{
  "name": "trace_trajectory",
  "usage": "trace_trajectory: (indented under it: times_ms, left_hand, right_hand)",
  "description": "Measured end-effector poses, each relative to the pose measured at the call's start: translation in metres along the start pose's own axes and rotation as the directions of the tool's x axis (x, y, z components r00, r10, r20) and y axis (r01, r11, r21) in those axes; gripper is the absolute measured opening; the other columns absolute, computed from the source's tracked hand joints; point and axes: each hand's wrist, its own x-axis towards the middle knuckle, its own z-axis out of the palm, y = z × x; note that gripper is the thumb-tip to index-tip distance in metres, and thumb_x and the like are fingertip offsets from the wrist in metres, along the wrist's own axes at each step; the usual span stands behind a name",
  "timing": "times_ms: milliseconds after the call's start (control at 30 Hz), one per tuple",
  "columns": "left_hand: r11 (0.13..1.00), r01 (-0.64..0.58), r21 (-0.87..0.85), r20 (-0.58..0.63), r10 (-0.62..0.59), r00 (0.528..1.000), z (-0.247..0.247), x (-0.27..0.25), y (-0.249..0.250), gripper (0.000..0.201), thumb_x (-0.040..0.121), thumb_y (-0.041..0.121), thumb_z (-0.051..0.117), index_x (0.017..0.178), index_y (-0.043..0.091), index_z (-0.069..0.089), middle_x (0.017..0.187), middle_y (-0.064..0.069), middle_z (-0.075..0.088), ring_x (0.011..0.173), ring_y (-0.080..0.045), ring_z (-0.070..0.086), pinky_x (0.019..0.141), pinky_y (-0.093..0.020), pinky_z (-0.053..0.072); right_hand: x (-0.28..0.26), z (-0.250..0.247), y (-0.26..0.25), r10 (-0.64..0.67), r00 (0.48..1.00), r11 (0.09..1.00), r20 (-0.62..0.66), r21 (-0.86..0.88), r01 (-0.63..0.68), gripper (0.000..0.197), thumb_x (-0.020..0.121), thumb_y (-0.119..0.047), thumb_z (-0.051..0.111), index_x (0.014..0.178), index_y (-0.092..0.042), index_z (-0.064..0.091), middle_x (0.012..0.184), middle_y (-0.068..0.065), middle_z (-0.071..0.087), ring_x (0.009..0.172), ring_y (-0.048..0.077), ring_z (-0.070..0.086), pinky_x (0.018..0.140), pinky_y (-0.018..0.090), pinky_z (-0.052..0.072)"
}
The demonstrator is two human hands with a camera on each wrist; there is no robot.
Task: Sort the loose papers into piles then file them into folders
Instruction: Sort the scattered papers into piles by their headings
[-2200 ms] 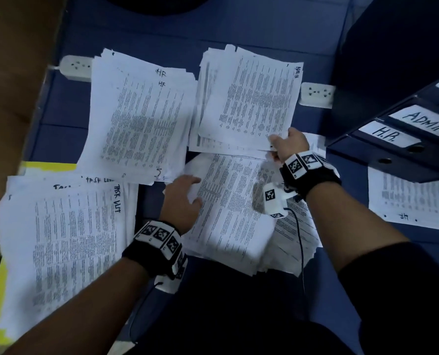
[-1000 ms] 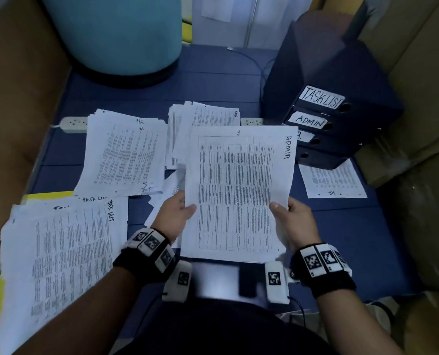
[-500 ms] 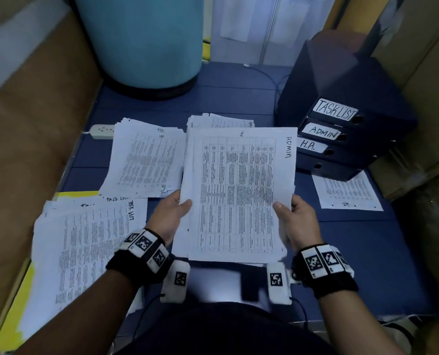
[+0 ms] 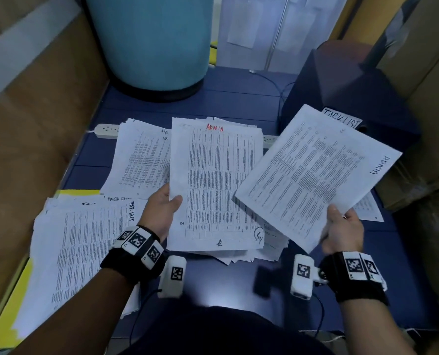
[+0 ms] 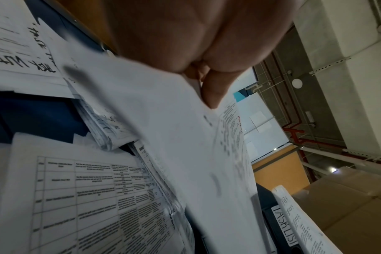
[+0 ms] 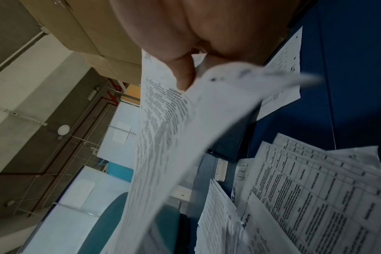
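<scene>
Left hand (image 4: 162,213) pinches a red-marked ADMIN sheet (image 4: 214,185) at center, right hand (image 4: 342,233) lifts another sheet (image 4: 313,172) toward two o'clock. Task-list pile (image 4: 80,249) sits at eight o'clock.

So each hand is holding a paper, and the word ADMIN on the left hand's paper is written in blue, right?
Not blue. The head view shows ADMIN on the left hand's paper written in red. The rest is right: the right hand holds its own sheet, too.

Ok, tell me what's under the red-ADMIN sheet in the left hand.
Below the red-ADMIN sheet lies a loose paper heap, its edges showing at the bottom and right; the left wrist view shows printed tables there. The heap's middle is covered, so its labels can't be read.
</scene>
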Motion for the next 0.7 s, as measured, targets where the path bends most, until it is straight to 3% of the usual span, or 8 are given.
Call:
trace_trajectory:
  times_ms: [67,200,267,367,433,500,567,700]
  left_hand:
    - [1.000,-0.002,-0.014,0.001,0.002,1.000,-0.001,0.001,0.000,0.035,0.096,-0.004,0.044,0.122,0.015,0.059,0.114,-0.007,0.069,0.107,-0.026,0.065,0.099,-0.051,0.046]
    - [0.999,-0.006,-0.037,0.008,0.006,1.000,0.001,0.000,0.002,0.035,0.096,-0.004,0.044,0.118,0.019,0.061,0.113,-0.007,0.069,0.107,-0.027,0.065,0.098,-0.050,0.047]
    - [0.998,-0.002,-0.062,0.015,0.003,1.000,0.002,-0.002,0.004,0.034,0.096,-0.005,0.043,0.114,0.018,0.062,0.112,-0.008,0.069,0.106,-0.027,0.065,0.098,-0.049,0.047]
    - [0.995,0.001,-0.097,0.041,0.003,0.999,0.004,-0.003,0.004,0.033,0.096,-0.006,0.043,0.114,0.015,0.062,0.117,-0.012,0.067,0.112,-0.031,0.062,0.101,-0.051,0.044]
    - [0.993,0.006,-0.116,0.051,0.000,0.999,0.005,-0.004,0.003,0.032,0.096,-0.005,0.044,0.117,0.012,0.061,0.120,-0.016,0.065,0.114,-0.035,0.060,0.102,-0.053,0.043]
    - [0.992,0.013,-0.128,0.066,-0.004,0.998,0.007,-0.006,0.003,0.030,0.093,-0.003,0.050,0.117,0.010,0.061,0.119,-0.018,0.065,0.113,-0.037,0.060,0.099,-0.055,0.045]
    - [0.991,0.015,-0.134,0.082,-0.003,0.997,0.007,-0.008,0.003,0.029,0.089,0.000,0.059,0.115,0.011,0.064,0.114,-0.018,0.068,0.109,-0.037,0.063,0.096,-0.056,0.047]
    - [0.996,-0.008,-0.088,0.097,0.017,0.995,0.006,-0.009,0.000,0.033,0.084,-0.001,0.066,0.115,0.010,0.065,0.113,-0.016,0.069,0.106,-0.036,0.064,0.091,-0.056,0.050]
  right_hand:
    - [-0.001,0.001,0.000,0.008,1.000,0.999,0.026,0.038,-0.009,0.014,0.098,-0.016,0.056,0.093,-0.023,0.066,0.058,-0.007,0.055,0.046,0.008,0.050,0.056,0.025,0.046]
    - [-0.013,0.014,-0.003,0.011,0.983,0.998,0.182,0.059,-0.022,0.014,0.099,-0.010,0.052,0.099,-0.013,0.066,0.075,0.012,0.064,0.062,0.023,0.050,0.077,0.047,0.047]
    - [-0.019,0.024,-0.005,0.014,0.963,0.999,0.270,0.040,-0.026,0.016,0.100,-0.007,0.049,0.102,-0.011,0.065,0.093,0.025,0.068,0.071,0.027,0.059,0.090,0.056,0.048]
    - [-0.027,0.037,-0.004,0.022,0.919,1.000,0.393,-0.016,-0.017,0.018,0.100,-0.007,0.049,0.109,-0.008,0.064,0.098,0.021,0.071,0.083,0.038,0.067,0.091,0.059,0.048]
    - [-0.033,0.045,-0.002,0.035,0.891,0.998,0.452,-0.059,-0.009,0.020,0.101,-0.007,0.048,0.112,-0.006,0.065,0.085,0.011,0.074,0.075,0.033,0.070,0.086,0.051,0.053]
    - [-0.039,0.052,-0.001,0.060,0.854,0.997,0.517,-0.076,-0.024,0.020,0.101,-0.006,0.048,0.108,-0.010,0.066,0.093,0.003,0.075,0.087,0.021,0.072,0.082,0.039,0.056]
    - [-0.044,0.056,0.000,0.075,0.825,0.995,0.560,-0.091,-0.028,0.019,0.100,-0.004,0.049,0.106,-0.012,0.065,0.101,0.004,0.075,0.096,0.022,0.071,0.084,0.038,0.056]
    - [-0.045,0.059,0.000,0.060,0.820,0.997,0.569,-0.077,-0.020,0.024,0.097,0.004,0.050,0.108,-0.013,0.063,0.100,0.003,0.075,0.091,0.019,0.071,0.079,0.033,0.058]
